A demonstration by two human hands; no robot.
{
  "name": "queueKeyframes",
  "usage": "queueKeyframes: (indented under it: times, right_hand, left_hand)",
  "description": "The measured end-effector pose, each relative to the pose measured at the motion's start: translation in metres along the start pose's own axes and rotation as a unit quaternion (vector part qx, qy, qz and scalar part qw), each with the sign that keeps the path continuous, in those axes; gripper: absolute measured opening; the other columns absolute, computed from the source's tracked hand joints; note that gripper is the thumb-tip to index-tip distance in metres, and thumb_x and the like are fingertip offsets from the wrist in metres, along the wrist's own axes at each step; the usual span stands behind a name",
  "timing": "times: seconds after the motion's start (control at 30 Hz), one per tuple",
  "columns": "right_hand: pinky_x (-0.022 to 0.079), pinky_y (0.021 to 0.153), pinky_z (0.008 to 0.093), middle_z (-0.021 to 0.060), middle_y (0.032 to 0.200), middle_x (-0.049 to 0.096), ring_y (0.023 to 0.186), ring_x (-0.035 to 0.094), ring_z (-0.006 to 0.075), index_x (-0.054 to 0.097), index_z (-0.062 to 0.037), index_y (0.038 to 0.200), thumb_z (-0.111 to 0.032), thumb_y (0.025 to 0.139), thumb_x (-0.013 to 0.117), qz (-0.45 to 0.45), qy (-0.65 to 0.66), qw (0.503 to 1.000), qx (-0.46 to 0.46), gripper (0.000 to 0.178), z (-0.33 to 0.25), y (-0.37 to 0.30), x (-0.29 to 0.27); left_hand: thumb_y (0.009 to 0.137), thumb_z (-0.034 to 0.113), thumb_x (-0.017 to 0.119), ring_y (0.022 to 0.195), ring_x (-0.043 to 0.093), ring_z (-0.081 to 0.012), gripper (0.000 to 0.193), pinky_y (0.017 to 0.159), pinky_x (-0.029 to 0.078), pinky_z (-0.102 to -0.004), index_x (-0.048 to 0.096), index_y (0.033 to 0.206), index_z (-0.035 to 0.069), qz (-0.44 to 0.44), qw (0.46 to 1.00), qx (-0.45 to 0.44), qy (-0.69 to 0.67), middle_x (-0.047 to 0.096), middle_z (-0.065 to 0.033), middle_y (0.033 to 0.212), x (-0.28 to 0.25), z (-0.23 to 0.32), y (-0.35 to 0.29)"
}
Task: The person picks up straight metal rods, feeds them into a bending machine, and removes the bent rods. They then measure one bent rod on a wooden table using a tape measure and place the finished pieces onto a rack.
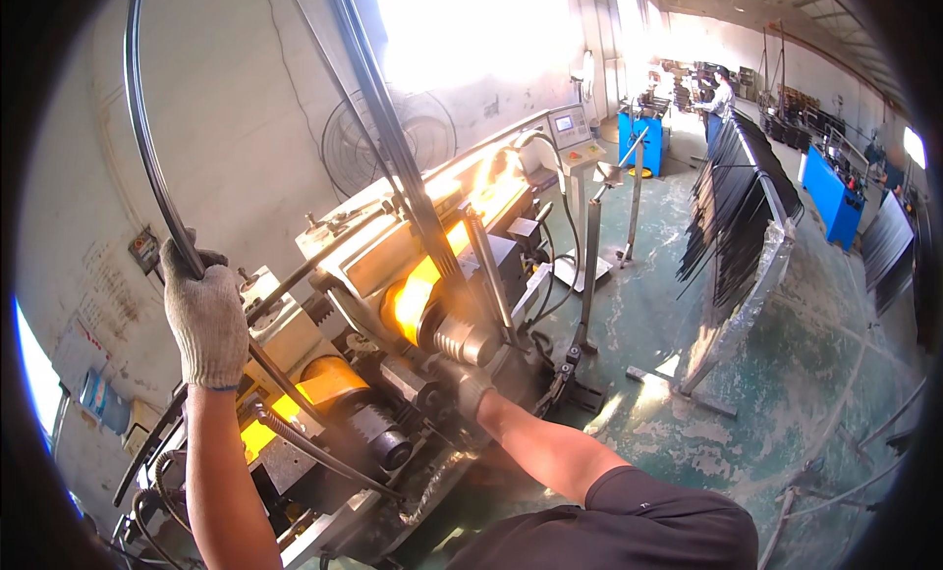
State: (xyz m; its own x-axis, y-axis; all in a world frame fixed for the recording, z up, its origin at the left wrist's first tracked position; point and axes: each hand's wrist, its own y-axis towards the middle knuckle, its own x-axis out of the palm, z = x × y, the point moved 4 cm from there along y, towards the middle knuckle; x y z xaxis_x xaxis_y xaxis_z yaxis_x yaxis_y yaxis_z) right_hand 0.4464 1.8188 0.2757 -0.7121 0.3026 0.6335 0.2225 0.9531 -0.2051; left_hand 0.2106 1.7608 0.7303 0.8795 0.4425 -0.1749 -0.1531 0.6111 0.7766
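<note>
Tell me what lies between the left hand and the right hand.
In the head view, a cream block and a yellow cylinder show between the left hand and the right hand.

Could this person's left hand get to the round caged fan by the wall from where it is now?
Probably not: the gloved left hand is closed around a long dark metal bar, and the large machine appears to stand between the person and the caged fan.
</note>
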Motion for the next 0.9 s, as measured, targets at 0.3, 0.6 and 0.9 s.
queueKeyframes:
  times: [0.3, 0.6, 0.9]
  right_hand:
    - [0.061, 0.082, 0.0363, 0.0046, 0.119, 0.071, 0.104, 0.07, 0.0227, 0.067, -0.0096, 0.128, -0.015, 0.091, 0.082, -0.183, -0.074, 0.965, -0.17, 0.041, -0.005, 0.006, -0.005]
    - [0.057, 0.091, 0.0378, 0.0094, 0.122, 0.07, 0.108, 0.066, 0.0236, 0.064, -0.0078, 0.13, -0.01, 0.083, 0.09, -0.176, -0.128, 0.961, -0.169, 0.054, 0.001, 0.015, -0.009]
    - [0.056, 0.07, 0.0322, 0.0077, 0.103, 0.075, 0.086, 0.07, 0.0194, 0.075, -0.0035, 0.115, -0.017, 0.095, 0.077, 0.048, 0.109, 0.993, 0.023, 0.024, -0.022, -0.025, 0.018]
  left_hand:
    - [0.095, -0.001, 0.051, 0.069, 0.057, -0.0105, 0.04, 0.06, 0.049, -0.0279, 0.055, 0.135, 0.002, 0.013, 1.0, 0.003, 0.004, 0.059, -0.003, 0.089, 0.006, 0.006, -0.003]
    - [0.094, 0.002, 0.059, 0.068, 0.058, -0.0111, 0.041, 0.06, 0.049, -0.0279, 0.056, 0.135, 0.001, -0.006, 0.997, -0.042, -0.058, 0.064, -0.0037, 0.089, 0.0, -0.001, 0.005]
    - [0.098, 0.015, 0.067, 0.076, 0.071, -0.0151, 0.026, 0.068, 0.06, -0.0299, 0.068, 0.121, 0.002, 0.031, 0.997, -0.066, 0.004, 0.073, -0.007, 0.093, -0.051, 0.003, 0.034]
